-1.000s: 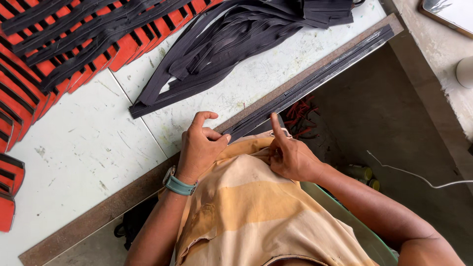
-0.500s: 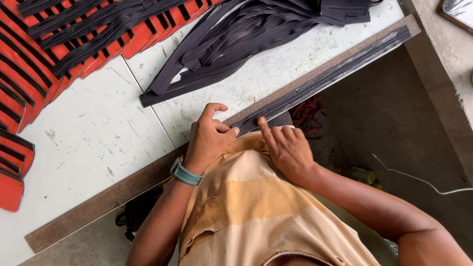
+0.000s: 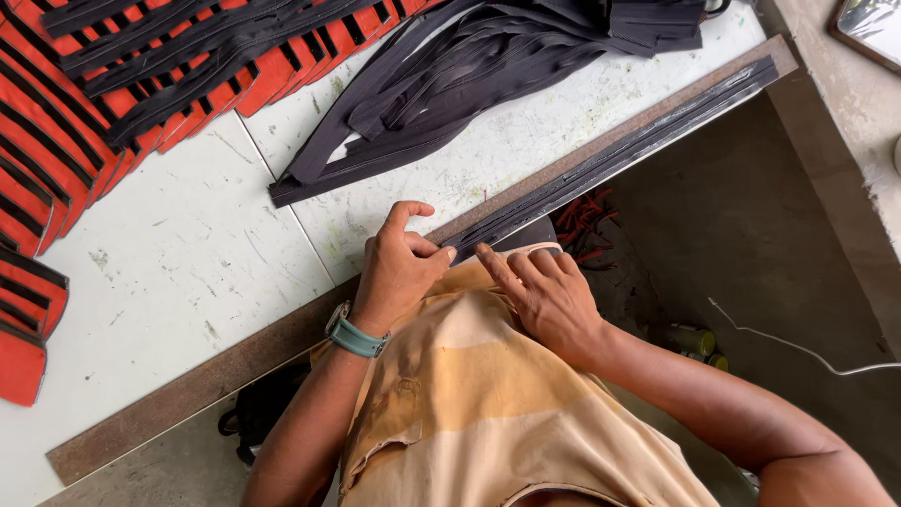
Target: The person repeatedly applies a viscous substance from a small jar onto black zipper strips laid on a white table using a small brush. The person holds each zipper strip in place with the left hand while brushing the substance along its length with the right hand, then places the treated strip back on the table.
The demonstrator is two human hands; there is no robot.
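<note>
My left hand (image 3: 399, 272) pinches the near end of a long bundle of black strips (image 3: 619, 155) that lies along the brown edge of the white table (image 3: 178, 282). A teal watch sits on that wrist. My right hand (image 3: 544, 296) rests just beside it at the table edge, fingers stretched flat, index finger touching the same bundle's end against my tan shirt.
A loose heap of black strips (image 3: 450, 84) lies at the table's middle back. Rows of orange pieces with black stripes (image 3: 84, 122) cover the left and far left. Red scraps (image 3: 582, 221), cans (image 3: 690, 340) and a white cable (image 3: 798, 347) lie on the floor at right.
Both hands have slid slightly along the table edge; the right hand's fingers flattened and moved closer to the left hand at the bundle's end.
</note>
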